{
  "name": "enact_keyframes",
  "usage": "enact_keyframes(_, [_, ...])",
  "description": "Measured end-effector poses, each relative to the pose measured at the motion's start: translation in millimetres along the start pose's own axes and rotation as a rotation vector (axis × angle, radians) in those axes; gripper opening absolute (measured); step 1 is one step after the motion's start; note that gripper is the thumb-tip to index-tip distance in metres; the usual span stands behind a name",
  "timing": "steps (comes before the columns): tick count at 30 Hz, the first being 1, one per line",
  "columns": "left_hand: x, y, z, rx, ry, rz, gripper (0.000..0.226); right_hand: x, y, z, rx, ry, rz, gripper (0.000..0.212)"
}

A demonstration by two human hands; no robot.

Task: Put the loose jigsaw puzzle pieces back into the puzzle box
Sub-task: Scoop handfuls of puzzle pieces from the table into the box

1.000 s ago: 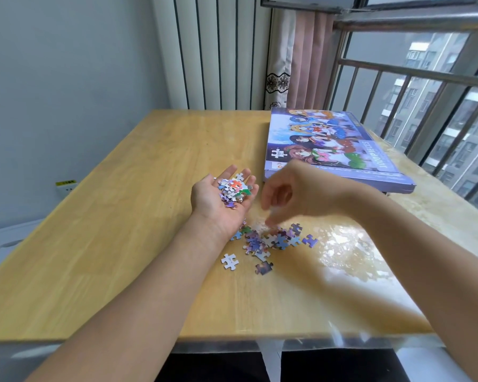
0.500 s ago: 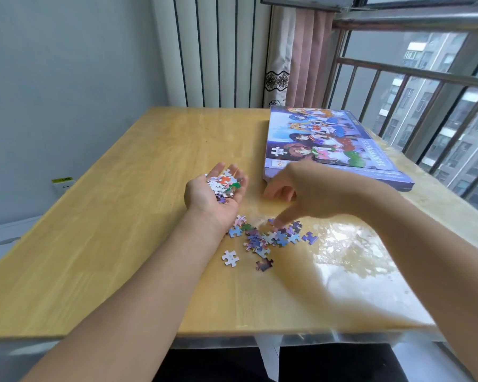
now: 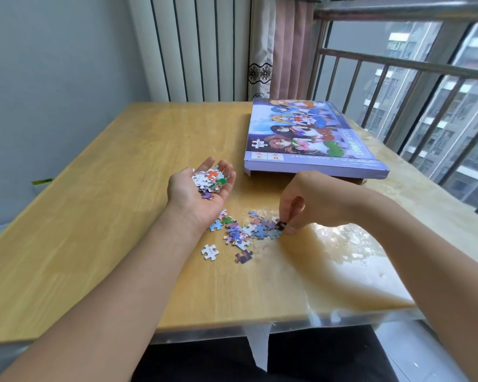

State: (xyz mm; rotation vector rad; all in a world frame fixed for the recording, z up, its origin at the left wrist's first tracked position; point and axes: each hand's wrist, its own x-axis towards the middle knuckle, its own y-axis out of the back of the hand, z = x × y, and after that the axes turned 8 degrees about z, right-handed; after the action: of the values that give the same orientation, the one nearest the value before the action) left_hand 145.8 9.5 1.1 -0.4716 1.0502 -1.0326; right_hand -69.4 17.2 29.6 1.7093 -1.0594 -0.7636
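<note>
Our right hand (image 3: 312, 201) has a pinch grip on one dark piece (image 3: 281, 225) at the pile (image 3: 243, 230) on the table (image 3: 108, 188); left hand (image 3: 202, 188) lies palm-up, cupping a handful of pieces (image 3: 209, 179), with the box (image 3: 309, 139) closed just beyond.

Puzzle box (image 3: 309, 139): lilac, printed with cartoon figures. Loose pieces (image 3: 243, 232): blue, purple, green; one white (image 3: 209, 252). Table (image 3: 94, 216): pale wood grain; curtain (image 3: 290, 45) dusty pink
</note>
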Motion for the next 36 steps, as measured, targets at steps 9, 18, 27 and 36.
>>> enact_keyframes(9, [-4.0, -1.8, -0.8, 0.007, 0.01, -0.019, 0.051, -9.8, 5.4, 5.2, -0.003, -0.074, -0.005, 0.031])
enact_keyframes(18, [-5.0, -1.6, -2.1, 0.026, 0.013, -0.023, 0.051, -8.0, 8.6, 3.3, -0.034, -0.049, -0.121, 0.016])
enact_keyframes(27, [-6.9, -1.9, -2.8, 0.043, 0.013, -0.01, 0.051, -12.3, 5.4, 4.5, 0.019, -0.034, -0.098, 0.024])
enact_keyframes(36, [-7.8, -2.6, -2.8, 0.054, 0.016, 0.001, 0.051, -13.3, 8.0, 3.5, 0.023, -0.04, -0.127, 0.015])
